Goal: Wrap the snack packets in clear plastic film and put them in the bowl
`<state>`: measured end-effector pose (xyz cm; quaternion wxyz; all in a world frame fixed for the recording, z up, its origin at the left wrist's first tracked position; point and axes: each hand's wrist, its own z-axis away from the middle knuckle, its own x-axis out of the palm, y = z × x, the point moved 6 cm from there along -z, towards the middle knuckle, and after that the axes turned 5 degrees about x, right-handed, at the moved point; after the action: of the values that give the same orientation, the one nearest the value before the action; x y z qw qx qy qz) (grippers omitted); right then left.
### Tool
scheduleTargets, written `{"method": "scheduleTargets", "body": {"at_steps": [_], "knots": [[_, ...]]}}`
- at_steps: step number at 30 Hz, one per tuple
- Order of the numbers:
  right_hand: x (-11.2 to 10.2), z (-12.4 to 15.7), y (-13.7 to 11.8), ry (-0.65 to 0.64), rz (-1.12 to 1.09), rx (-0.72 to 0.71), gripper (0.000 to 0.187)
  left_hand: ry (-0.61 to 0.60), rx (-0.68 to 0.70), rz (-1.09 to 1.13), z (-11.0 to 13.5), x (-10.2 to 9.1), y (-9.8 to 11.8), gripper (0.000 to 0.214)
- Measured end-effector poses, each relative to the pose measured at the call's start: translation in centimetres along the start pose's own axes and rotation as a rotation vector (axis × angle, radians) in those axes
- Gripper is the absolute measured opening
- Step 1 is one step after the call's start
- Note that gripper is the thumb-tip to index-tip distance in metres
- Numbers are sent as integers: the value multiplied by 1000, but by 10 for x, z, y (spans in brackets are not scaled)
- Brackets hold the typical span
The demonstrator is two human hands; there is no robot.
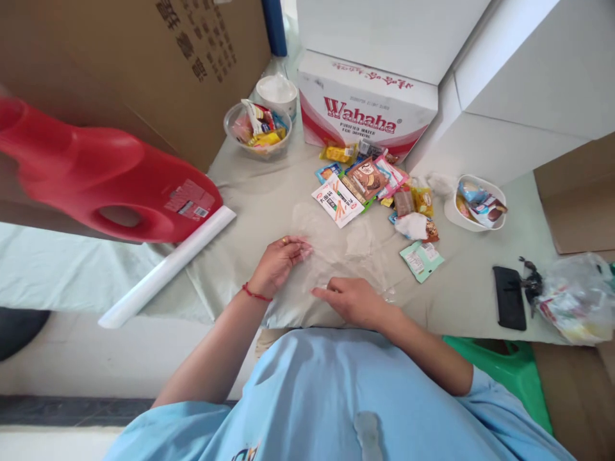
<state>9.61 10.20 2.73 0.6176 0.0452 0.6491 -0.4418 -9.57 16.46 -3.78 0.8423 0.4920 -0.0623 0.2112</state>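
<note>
A thin, clear plastic bag (pixel 331 253) lies spread and wrinkled on the cloth in front of me. My left hand (pixel 283 257) pinches its left edge between thumb and fingers. Just right of that, my right hand (pixel 353 299) is closed over the lower part of the plastic, index finger and thumb pointing left. Beyond the bag, a pile of packaged snacks includes a white packet (pixel 337 200) and a brown packet (pixel 368 178). A mint-green packet (pixel 421 260) lies apart, to the right of the bag.
A white roll (pixel 168 269) lies beside a large red jug (pixel 120 173) at left. Snacks fill a clear bowl (pixel 230 131) and a white tub (pixel 451 208). A Wahaha carton (pixel 312 96) stands behind. At right are a black phone (pixel 509 298) and a stuffed plastic bag (pixel 579 298).
</note>
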Motion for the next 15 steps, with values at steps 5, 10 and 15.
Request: {"method": "scheduleTargets", "body": {"at_steps": [5, 10, 15], "knots": [[22, -15, -9, -187, 173, -26, 51, 321, 263, -148, 13, -13, 38, 27], [48, -35, -20, -175, 156, -25, 36, 330, 686, -645, 64, 27, 67, 17], [53, -31, -25, -160, 25, -126, 23, -48, 685, -1215, 50, 54, 20, 38]]}}
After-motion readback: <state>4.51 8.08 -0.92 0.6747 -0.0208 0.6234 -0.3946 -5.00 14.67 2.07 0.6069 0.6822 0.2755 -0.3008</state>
